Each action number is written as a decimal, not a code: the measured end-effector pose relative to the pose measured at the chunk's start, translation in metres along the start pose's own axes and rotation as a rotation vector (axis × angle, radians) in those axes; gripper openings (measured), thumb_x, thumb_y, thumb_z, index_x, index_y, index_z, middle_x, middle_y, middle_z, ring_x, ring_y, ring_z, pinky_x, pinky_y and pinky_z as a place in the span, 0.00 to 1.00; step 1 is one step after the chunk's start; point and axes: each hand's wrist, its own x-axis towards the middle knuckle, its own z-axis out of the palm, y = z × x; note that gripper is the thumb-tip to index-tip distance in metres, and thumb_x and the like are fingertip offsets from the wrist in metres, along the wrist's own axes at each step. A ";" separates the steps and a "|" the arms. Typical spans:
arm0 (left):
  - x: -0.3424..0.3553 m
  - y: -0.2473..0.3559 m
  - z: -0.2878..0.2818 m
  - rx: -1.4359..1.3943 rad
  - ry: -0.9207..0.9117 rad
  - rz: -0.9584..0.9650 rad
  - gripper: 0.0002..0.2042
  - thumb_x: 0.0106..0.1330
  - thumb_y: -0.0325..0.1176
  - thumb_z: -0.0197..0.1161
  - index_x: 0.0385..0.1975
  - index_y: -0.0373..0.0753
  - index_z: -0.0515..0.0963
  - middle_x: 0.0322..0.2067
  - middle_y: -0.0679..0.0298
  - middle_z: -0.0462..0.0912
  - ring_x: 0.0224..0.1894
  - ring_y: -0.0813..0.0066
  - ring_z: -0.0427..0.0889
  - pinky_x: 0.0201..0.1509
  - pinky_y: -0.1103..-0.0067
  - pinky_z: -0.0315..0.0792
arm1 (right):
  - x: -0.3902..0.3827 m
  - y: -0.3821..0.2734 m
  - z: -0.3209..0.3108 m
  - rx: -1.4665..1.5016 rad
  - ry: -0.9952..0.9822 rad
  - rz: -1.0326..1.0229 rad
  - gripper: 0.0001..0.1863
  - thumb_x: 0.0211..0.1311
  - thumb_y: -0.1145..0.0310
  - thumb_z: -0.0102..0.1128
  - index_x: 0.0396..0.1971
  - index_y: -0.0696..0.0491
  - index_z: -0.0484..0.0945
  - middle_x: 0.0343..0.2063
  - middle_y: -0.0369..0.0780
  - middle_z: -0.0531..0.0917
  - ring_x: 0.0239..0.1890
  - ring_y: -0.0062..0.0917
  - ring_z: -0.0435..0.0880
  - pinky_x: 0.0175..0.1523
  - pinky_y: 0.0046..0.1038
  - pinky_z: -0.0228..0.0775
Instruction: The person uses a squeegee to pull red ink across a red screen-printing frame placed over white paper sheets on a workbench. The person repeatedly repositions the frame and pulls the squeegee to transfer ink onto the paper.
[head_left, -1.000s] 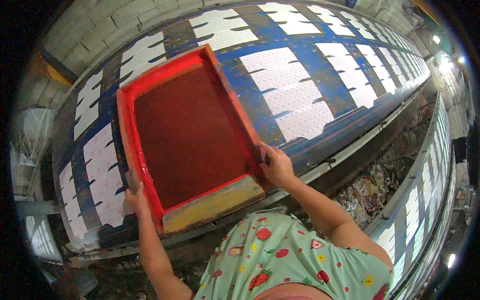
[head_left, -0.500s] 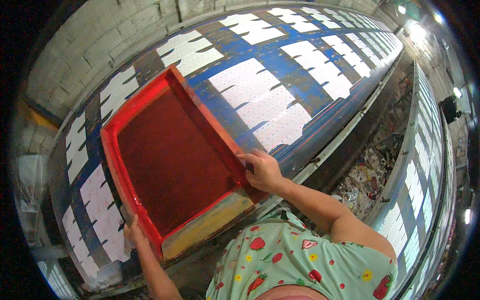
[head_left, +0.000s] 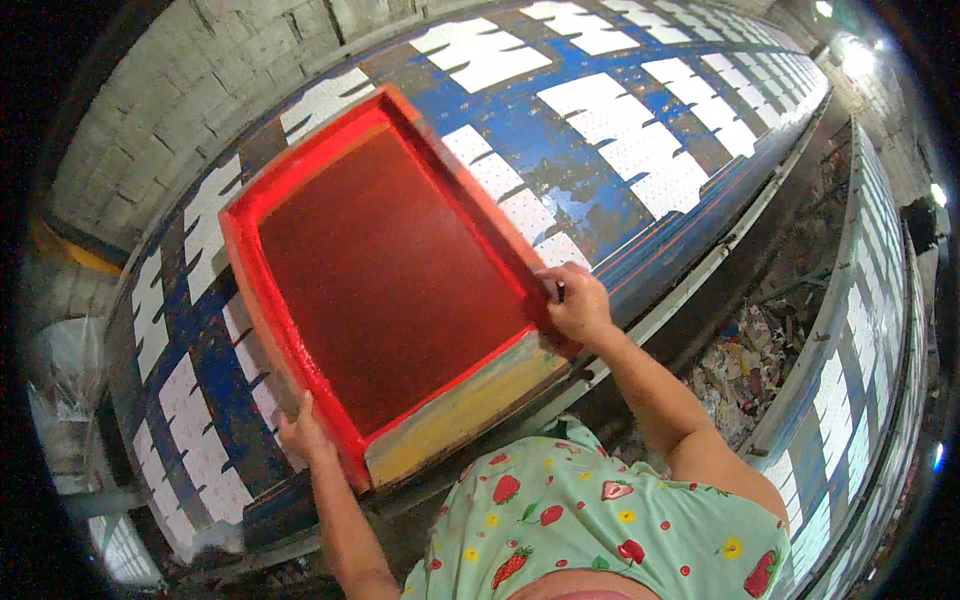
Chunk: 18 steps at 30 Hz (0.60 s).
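A screen-printing frame (head_left: 460,415) spans the space between my hands. Its inner walls are wet with red ink, its mesh (head_left: 390,280) is dark red, and its near side is stained yellow. My left hand (head_left: 307,435) grips the left side near the close corner. On the right side, my right hand (head_left: 578,303) is closed round the edge, with a small dark part showing at its fingers. Beneath the frame, a white dotted cut piece (head_left: 510,195) is partly covered. Whether the frame touches the table or hovers above it, I cannot tell.
Rows of white cut pieces (head_left: 625,140) lie on the long blue-stained table (head_left: 570,190). A block wall (head_left: 180,110) runs along the far side. Scraps (head_left: 750,355) fill the gap at the right, beside a second long table (head_left: 840,390) with similar pieces.
Both hands have carried the frame to the right and slightly away from me. It now covers much of the dotted piece that lay bare beside it; pieces on the left show more.
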 end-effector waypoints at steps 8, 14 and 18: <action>-0.095 0.004 0.115 -0.007 0.010 0.015 0.20 0.65 0.27 0.83 0.55 0.30 0.87 0.51 0.55 0.93 0.49 0.63 0.90 0.59 0.66 0.82 | 0.037 0.122 -0.062 0.034 -0.018 0.055 0.28 0.53 0.76 0.68 0.56 0.42 0.91 0.47 0.42 0.90 0.55 0.45 0.89 0.60 0.45 0.84; -0.127 0.007 0.152 0.072 0.007 -0.013 0.18 0.66 0.28 0.83 0.52 0.31 0.87 0.47 0.58 0.93 0.47 0.64 0.89 0.58 0.67 0.80 | 0.059 0.168 -0.084 0.070 0.003 0.002 0.29 0.51 0.78 0.66 0.56 0.44 0.90 0.43 0.42 0.88 0.50 0.44 0.89 0.56 0.44 0.83; -0.137 0.006 0.169 0.002 0.004 0.001 0.17 0.66 0.29 0.83 0.51 0.31 0.87 0.46 0.59 0.93 0.46 0.64 0.89 0.58 0.67 0.80 | 0.064 0.185 -0.092 0.112 -0.003 0.039 0.30 0.52 0.81 0.65 0.56 0.44 0.90 0.43 0.43 0.88 0.48 0.44 0.89 0.55 0.42 0.83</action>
